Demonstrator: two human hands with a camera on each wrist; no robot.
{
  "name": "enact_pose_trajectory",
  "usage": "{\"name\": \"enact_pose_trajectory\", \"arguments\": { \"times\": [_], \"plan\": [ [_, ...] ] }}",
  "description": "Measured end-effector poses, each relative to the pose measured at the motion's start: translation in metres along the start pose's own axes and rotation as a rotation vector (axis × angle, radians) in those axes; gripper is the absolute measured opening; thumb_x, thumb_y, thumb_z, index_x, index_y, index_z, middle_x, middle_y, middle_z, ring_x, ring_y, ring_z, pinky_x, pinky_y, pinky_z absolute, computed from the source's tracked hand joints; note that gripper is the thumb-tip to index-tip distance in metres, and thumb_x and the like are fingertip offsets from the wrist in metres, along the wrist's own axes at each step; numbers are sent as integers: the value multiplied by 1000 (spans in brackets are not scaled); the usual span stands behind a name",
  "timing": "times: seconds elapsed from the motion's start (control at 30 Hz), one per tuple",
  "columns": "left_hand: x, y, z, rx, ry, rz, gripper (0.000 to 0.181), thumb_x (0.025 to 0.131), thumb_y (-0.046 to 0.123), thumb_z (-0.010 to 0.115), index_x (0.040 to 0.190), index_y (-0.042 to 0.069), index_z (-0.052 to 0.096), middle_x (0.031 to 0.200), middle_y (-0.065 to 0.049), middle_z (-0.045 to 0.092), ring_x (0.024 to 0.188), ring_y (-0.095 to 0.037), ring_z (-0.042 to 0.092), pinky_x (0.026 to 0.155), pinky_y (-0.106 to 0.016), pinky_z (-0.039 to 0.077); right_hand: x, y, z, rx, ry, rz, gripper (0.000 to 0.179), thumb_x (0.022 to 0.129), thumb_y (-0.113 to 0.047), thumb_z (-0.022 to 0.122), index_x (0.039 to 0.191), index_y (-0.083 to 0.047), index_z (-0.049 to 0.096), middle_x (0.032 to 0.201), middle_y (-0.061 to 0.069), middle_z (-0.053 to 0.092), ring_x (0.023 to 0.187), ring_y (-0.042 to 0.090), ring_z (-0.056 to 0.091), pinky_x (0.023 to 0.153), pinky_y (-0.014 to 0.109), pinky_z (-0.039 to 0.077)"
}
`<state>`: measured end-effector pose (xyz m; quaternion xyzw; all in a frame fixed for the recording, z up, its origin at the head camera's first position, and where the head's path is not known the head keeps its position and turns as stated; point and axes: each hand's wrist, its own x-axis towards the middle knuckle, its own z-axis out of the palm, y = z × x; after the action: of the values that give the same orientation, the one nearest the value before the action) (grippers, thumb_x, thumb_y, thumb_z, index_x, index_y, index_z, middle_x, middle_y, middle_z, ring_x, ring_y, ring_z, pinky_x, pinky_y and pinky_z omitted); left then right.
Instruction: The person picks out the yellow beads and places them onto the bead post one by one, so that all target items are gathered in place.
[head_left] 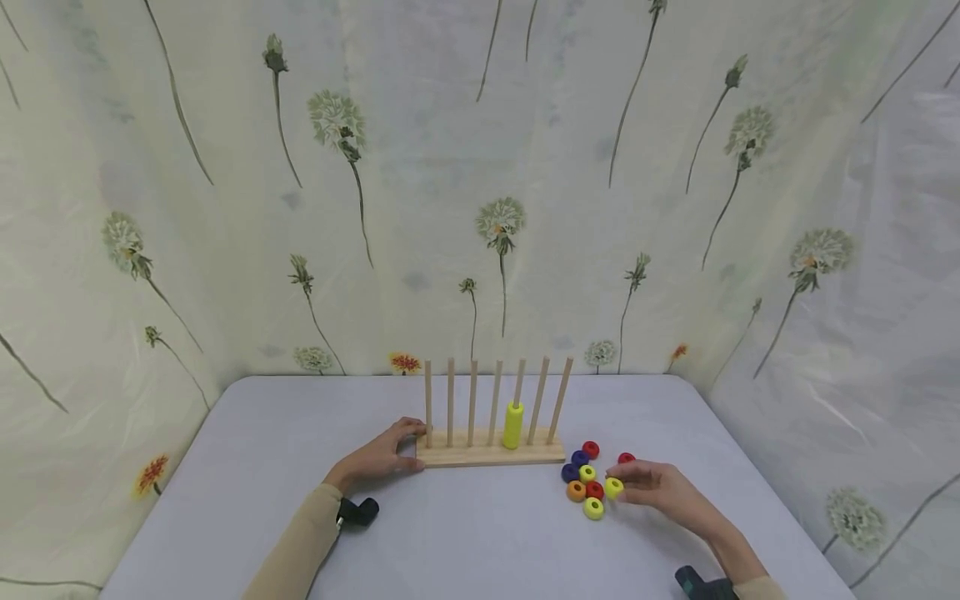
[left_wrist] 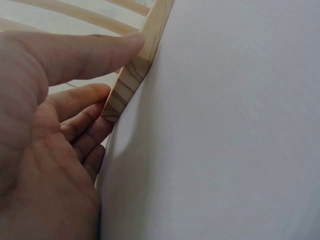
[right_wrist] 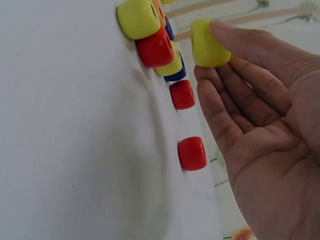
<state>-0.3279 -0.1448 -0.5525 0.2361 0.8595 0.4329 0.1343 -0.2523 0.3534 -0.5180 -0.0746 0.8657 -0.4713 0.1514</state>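
Observation:
A wooden peg rack with several upright dowels stands on the table. My left hand grips its left end, thumb on the front and fingers behind; the end grain of the base shows between them in the left wrist view. Yellow beads form a stack on one dowel, right of the middle; the other dowels are bare. My right hand pinches a yellow bead between thumb and fingertips, raised just off the table. Beside it lies a cluster of loose beads, among them an orange bead.
A red bead lies apart from the cluster, behind my right hand. The table is covered in white, and a curtain with dandelion prints hangs behind it. Each wrist wears a dark camera mount.

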Motion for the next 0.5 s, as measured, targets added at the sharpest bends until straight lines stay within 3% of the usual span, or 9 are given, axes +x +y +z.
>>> {"name": "enact_pose_trajectory", "arguments": {
  "times": [0.27,0.5],
  "plan": [
    [0,1,1,2,1,-5,64,84,27,74,140,10,49,148,-10,35,141,-34,28,113,-58,24,5,-14,5,-15,-25,-54,49,83,-37,74,122,-10,65,123,12,64,111,26,63,86,31,55],
    [-1,2,0,-2,1,-10,64,84,28,74,140,10,49,149,-11,35,142,-36,27,113,-59,22,11,-30,12,-25,-35,-78,45,83,-37,74,120,-13,66,122,10,65,113,28,62,89,37,55]
  ]
}}
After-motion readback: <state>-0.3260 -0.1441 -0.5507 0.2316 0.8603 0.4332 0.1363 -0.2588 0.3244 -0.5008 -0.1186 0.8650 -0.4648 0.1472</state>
